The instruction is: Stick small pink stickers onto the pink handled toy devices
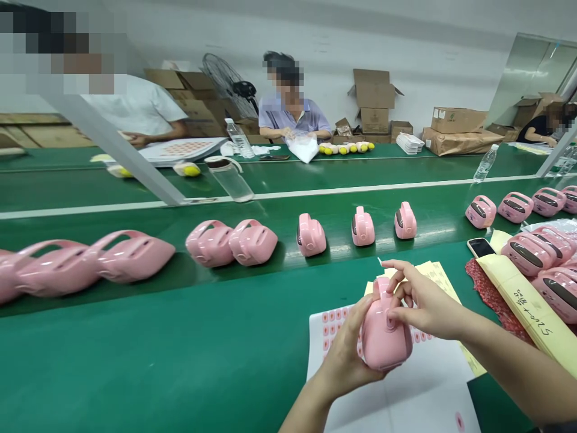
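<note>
My left hand [345,355] is wrapped round a pink plastic toy housing [385,337] and holds it up above a white sticker sheet [406,391]. My right hand [419,300] rests on the top of the housing, its fingertips pinched together near the handle on something too small to make out. Small pink round stickers [331,319] lie in rows on the sheet just left of the housing. Yellow backing sheets [435,273] lie behind my right hand.
Several more pink housings [311,234] stand in a row along the green conveyor belt [180,361]. A further pile [541,252] sits at the right by a phone [480,246] and a yellow envelope [527,300]. Other people [291,117] work across the belt, near cardboard boxes [374,99] and water bottles [485,162].
</note>
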Motion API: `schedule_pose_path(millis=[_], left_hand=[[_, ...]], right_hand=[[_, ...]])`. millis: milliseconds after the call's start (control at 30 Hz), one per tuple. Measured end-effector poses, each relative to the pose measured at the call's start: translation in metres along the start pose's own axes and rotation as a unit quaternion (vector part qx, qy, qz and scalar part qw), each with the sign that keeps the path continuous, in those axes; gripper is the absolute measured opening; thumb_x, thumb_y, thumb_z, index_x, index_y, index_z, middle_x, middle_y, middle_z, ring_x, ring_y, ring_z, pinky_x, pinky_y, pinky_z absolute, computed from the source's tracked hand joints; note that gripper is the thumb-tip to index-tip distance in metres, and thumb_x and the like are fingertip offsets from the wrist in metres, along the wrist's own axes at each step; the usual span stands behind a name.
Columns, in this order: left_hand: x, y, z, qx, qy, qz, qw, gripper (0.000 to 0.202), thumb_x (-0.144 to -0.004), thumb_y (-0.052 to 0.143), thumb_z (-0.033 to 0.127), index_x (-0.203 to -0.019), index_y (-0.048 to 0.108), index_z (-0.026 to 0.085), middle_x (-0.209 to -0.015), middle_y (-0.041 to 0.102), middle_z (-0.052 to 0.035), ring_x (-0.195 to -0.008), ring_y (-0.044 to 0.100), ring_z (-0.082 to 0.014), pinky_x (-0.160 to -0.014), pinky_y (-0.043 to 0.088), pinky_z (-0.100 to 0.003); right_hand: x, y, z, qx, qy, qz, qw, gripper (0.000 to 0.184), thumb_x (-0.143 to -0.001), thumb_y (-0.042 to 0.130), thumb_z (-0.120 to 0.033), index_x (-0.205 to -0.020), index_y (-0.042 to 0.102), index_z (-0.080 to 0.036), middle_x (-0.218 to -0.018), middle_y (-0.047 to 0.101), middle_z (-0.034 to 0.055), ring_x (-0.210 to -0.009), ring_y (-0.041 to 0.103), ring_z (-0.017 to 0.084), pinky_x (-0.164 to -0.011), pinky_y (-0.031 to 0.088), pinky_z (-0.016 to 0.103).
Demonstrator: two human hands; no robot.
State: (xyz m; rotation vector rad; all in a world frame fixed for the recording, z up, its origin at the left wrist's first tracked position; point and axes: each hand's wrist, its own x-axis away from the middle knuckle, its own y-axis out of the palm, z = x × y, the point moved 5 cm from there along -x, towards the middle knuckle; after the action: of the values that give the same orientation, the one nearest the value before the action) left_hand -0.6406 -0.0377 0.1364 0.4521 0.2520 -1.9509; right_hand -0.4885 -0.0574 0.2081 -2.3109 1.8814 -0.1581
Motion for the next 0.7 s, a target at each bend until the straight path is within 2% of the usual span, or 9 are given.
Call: schedule_pose_path(millis=[200, 300, 433, 533, 633, 700], left_hand=[[-0.001, -0.005, -0.004, 0.113, -0.085, 0.038, 0.989, 0.083, -0.026, 0.075, -0.010, -0.100, 0.071, 0.026, -0.114, 0.066, -0.0137, -0.117, 0.050, -0.0424, -0.103, 0.024, -0.060], [-0.001, -0.006, -0.010, 0.192, -0.118, 0.066, 0.972, 0.077, -0.024, 0.073, -0.012, -0.092, 0.072, 0.023, -0.108, 0.068, -0.0146, -0.120, 0.047, -0.0429, -0.104, 0.024, -0.058], [-0.001, -0.007, -0.009, 0.156, -0.104, 0.052, 0.981, 0.080, -0.023, 0.071, -0.014, -0.095, 0.072, 0.022, -0.110, 0.067, -0.0147, -0.119, 0.048, -0.0416, -0.105, 0.026, -0.054], [0.002, -0.011, -0.012, 0.171, -0.125, 0.067, 0.975, 0.079, -0.023, 0.073, -0.012, -0.093, 0.073, 0.022, -0.110, 0.066, -0.0155, -0.120, 0.047, -0.0420, -0.106, 0.026, -0.054], [0.004, -0.016, -0.013, 0.153, -0.133, 0.078, 0.976, 0.077, -0.022, 0.076, -0.008, -0.093, 0.073, 0.022, -0.108, 0.066, -0.0159, -0.117, 0.049, -0.0430, -0.105, 0.025, -0.056], [0.003, -0.016, -0.007, 0.093, -0.096, 0.053, 0.990, 0.079, -0.023, 0.079, -0.005, -0.097, 0.072, 0.023, -0.108, 0.065, -0.0153, -0.113, 0.052, -0.0428, -0.103, 0.027, -0.057]], right_hand=[[0.003, 0.005, -0.002, 0.062, -0.014, 0.010, 0.998, 0.071, -0.069, 0.056, 0.002, -0.132, 0.036, -0.024, -0.091, 0.052, -0.0011, -0.077, 0.059, 0.012, -0.073, 0.050, 0.029], [0.003, 0.007, -0.008, 0.087, -0.031, 0.014, 0.996, 0.073, -0.069, 0.053, 0.003, -0.134, 0.034, -0.026, -0.093, 0.053, -0.0005, -0.078, 0.060, 0.012, -0.074, 0.051, 0.029], [0.004, 0.010, -0.016, 0.133, -0.066, 0.008, 0.989, 0.077, -0.070, 0.049, 0.005, -0.137, 0.031, -0.028, -0.096, 0.054, 0.0003, -0.075, 0.059, 0.011, -0.074, 0.052, 0.030], [0.006, 0.016, -0.017, 0.173, -0.086, 0.007, 0.981, 0.078, -0.070, 0.047, 0.005, -0.139, 0.029, -0.028, -0.096, 0.056, 0.0013, -0.078, 0.060, 0.013, -0.075, 0.053, 0.031], [0.008, 0.023, -0.014, 0.214, -0.135, 0.028, 0.967, 0.077, -0.073, 0.046, 0.002, -0.140, 0.027, -0.030, -0.109, 0.055, 0.0056, -0.094, 0.060, 0.017, -0.083, 0.052, 0.036], [0.007, 0.022, -0.012, 0.228, -0.189, 0.071, 0.952, 0.072, -0.076, 0.047, -0.003, -0.140, 0.027, -0.030, -0.126, 0.048, 0.0095, -0.114, 0.051, 0.021, -0.094, 0.047, 0.041]])
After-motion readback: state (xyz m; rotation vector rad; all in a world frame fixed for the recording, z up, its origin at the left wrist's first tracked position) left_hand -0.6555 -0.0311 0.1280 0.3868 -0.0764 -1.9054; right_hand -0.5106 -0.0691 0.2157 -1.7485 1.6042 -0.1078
